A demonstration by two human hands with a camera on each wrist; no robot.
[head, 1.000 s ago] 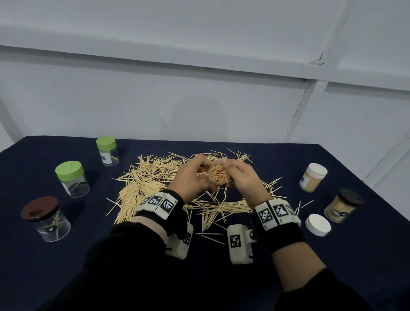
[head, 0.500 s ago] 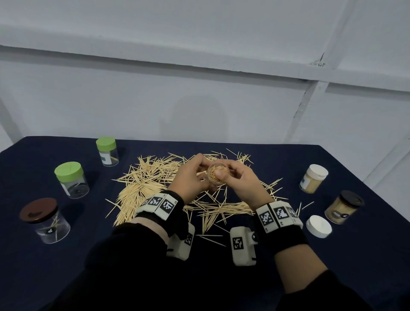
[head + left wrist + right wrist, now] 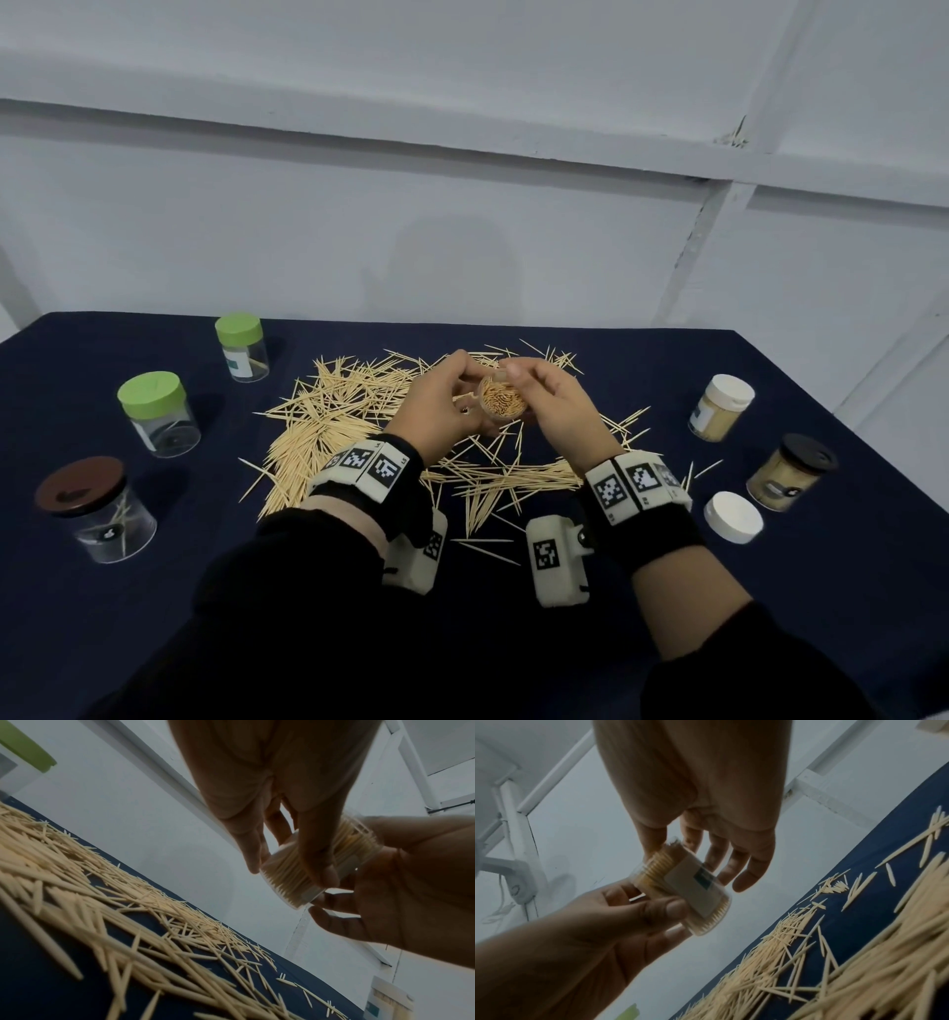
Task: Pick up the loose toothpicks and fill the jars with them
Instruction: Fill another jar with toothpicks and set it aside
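A small clear toothpick jar (image 3: 503, 406), packed full and without a lid, is held in the air over the loose toothpicks (image 3: 334, 426) on the dark blue table. My left hand (image 3: 441, 406) grips its base end between thumb and fingers. My right hand (image 3: 549, 401) holds the mouth end, thumb and forefinger at the far rim. In the left wrist view, the jar (image 3: 290, 882) lies tilted between the left hand (image 3: 257, 821) and the right hand (image 3: 411, 882). The right wrist view shows the labelled jar (image 3: 693, 892), the right hand (image 3: 706, 821) and the left hand (image 3: 603, 923).
On the left stand two green-lidded jars (image 3: 239, 347) (image 3: 156, 413) and a brown-lidded jar (image 3: 92, 509), each nearly empty. On the right are a full white-lidded jar (image 3: 721, 413), a black-lidded jar (image 3: 791, 473) and a loose white lid (image 3: 733, 516). A white wall stands behind the table (image 3: 847, 591).
Both hands have stayed above the pile. The jar's mouth has turned more toward me, and the right fingers have shifted from over the toothpicks to the far rim.
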